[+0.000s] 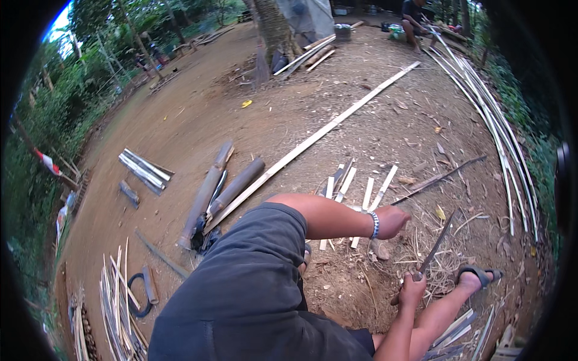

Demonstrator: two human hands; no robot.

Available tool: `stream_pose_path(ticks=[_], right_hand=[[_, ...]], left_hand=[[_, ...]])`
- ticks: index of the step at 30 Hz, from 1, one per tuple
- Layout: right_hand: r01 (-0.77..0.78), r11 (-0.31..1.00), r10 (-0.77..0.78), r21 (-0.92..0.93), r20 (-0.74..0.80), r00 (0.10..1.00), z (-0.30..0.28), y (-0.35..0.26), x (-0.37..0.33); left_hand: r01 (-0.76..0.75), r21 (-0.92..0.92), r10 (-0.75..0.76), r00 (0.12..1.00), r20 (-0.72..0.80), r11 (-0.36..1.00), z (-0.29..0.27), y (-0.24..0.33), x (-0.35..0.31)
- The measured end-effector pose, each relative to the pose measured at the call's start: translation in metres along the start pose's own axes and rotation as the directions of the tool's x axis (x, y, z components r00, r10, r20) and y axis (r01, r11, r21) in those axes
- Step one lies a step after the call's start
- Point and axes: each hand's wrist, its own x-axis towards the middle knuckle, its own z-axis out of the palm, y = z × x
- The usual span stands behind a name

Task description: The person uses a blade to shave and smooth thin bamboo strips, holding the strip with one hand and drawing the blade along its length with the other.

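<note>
My right hand (412, 289) is wrapped round the handle of a long knife (437, 245), its dark blade pointing up and away. My left hand (391, 222), with a beaded bracelet (374, 225) at the wrist, is closed ahead of it; anything inside its fingers is hidden. Just beyond that hand, a long dark strip (448, 178) runs off to the right above the ground. Several short pale split bamboo pieces (368, 192) lie beside my left wrist. Thin shavings (442, 265) are heaped on the soil around the knife, near my sandalled foot (478, 277).
A long pale bamboo slat (319, 134) stretches diagonally ahead. Dark bamboo sections (208, 192) lie left of it. Thin strips (117, 295) are bundled at lower left; long poles (490, 114) line the right edge. A person (414, 21) sits far right, near a tree trunk (274, 30).
</note>
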Motion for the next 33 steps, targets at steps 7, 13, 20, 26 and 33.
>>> stream_pose_path(ticks=[7, 13, 20, 26, 33], right_hand=[[-0.032, 0.999, 0.032, -0.002, 0.137, 0.990, 0.015, 0.003, 0.004], [-0.094, 0.981, 0.054, 0.169, 0.223, 0.973, 0.034, 0.027, 0.006], [0.039, 0.887, 0.063, -0.460, 0.205, 0.977, 0.070, 0.026, 0.007], [0.019, 0.865, 0.159, -0.501, 0.309, 0.938, 0.091, 0.001, 0.001], [-0.083, 0.819, 0.308, -0.568, 0.314, 0.898, 0.074, 0.005, 0.026]], left_hand=[[0.073, 0.143, -0.100, 0.976, 0.192, 0.987, -0.027, -0.046, 0.000], [0.016, 0.119, -0.045, 0.969, 0.243, 0.993, -0.026, -0.066, -0.023], [-0.208, 0.230, 0.118, 0.928, 0.355, 0.951, -0.016, -0.079, -0.038], [-0.236, 0.274, 0.160, 0.949, 0.271, 0.933, -0.018, -0.076, -0.048], [-0.385, 0.212, 0.334, 0.911, 0.242, 0.898, -0.008, -0.068, -0.053]])
